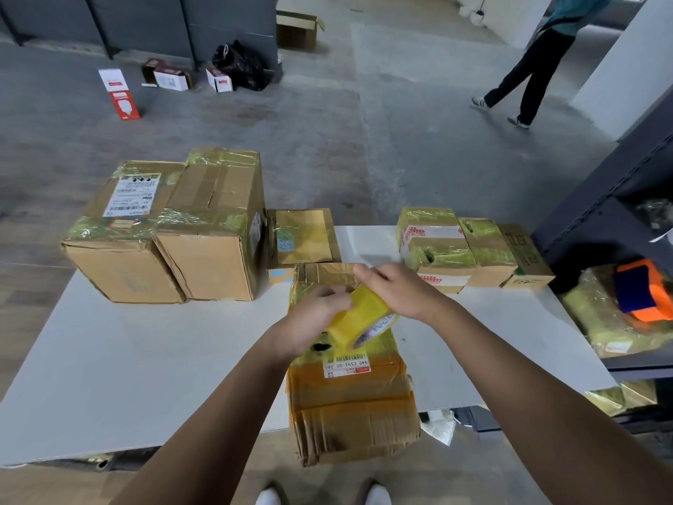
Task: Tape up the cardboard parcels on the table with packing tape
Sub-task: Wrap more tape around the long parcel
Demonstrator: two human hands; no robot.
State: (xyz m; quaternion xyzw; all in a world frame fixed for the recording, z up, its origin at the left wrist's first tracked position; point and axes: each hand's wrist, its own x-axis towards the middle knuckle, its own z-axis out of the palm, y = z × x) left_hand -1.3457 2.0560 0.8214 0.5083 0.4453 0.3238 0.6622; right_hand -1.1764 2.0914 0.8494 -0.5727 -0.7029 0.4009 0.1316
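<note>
item: tape roll (360, 315), yellow, held over the near parcel (353, 402) at the table (145, 359) edge. left hand (317, 315): curled round its side. right hand (400, 293): grips it from above. step: probably finding the loose end. next: peel it free, stick it to the parcel.

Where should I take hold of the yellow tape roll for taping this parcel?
Grip the tape roll across its curved outer band, from above right, as the right hand does. It sits tilted over the parcel, printed core end toward you. The left hand holds its left side.
</note>
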